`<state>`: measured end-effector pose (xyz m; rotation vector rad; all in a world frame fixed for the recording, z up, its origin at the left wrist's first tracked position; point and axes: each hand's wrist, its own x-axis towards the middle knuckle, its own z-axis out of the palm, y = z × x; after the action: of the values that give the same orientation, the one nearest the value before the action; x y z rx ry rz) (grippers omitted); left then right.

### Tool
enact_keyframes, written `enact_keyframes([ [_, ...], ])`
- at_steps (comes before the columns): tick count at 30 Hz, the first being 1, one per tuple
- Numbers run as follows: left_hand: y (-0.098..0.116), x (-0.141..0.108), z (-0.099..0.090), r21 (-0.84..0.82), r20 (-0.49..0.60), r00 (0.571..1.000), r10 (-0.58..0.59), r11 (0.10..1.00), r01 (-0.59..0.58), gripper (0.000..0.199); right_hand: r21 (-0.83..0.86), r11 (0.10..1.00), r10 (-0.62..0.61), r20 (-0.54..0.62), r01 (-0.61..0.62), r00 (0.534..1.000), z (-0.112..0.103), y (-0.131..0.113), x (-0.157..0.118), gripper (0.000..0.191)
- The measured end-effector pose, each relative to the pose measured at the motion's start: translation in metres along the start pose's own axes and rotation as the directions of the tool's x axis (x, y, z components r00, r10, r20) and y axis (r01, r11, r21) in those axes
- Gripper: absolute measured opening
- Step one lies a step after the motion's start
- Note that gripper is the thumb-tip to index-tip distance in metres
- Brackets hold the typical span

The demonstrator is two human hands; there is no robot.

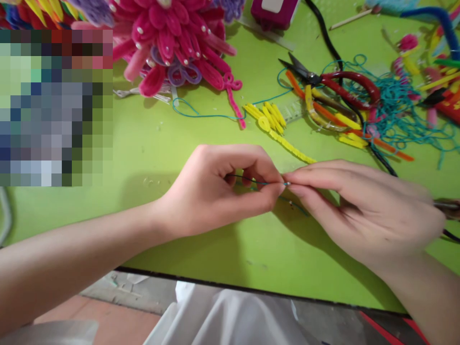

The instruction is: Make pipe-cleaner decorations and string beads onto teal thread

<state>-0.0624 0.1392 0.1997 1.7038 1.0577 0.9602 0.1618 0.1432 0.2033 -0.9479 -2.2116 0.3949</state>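
Observation:
My left hand [230, 191] is closed in a pinch on a thin teal thread [259, 182], a length of which shows inside the curl of its fingers. Fingertip to fingertip with it, my right hand [359, 206] pinches the same thread where a tiny pale, bead-like bit [287, 184] shows; its exact kind is too small to tell. Just beyond the hands lies a yellow pipe cleaner piece [287, 143] with a coiled end and several short loops. Scissors with red handles [345, 84] rest farther back, blades parted.
A large pink pipe-cleaner flower [172, 43] with pearl beads stands at the back. Tangled teal thread [398, 100], orange and yellow pipe cleaners and a black cable [325, 31] lie to the right. A purple box [275, 19] is at the back. The green table's front edge [215, 283] is near me.

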Motion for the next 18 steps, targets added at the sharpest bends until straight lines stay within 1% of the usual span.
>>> enact_keyframes([
  [5, -0.0002, 0.0006, 0.0002, 0.001, -0.005, 1.000, -0.004, 1.000, 0.004, 0.011, 0.025, 1.000, 0.018, -0.006, -0.018, 1.000, 0.0013, -0.0006, 0.0003, 0.020],
  [9, 0.0000, 0.0010, 0.0003, -0.006, -0.001, 1.000, 0.021, 1.000, -0.021, 0.011, 0.073, 0.996, 0.044, -0.015, -0.043, 0.999, 0.0023, -0.0009, 0.0004, 0.018],
  [18, 0.0003, 0.0006, 0.0003, -0.019, 0.004, 0.999, 0.040, 0.999, -0.040, 0.013, 0.180, 0.976, 0.129, -0.027, -0.122, 0.991, 0.0049, -0.0018, -0.0016, 0.014],
])
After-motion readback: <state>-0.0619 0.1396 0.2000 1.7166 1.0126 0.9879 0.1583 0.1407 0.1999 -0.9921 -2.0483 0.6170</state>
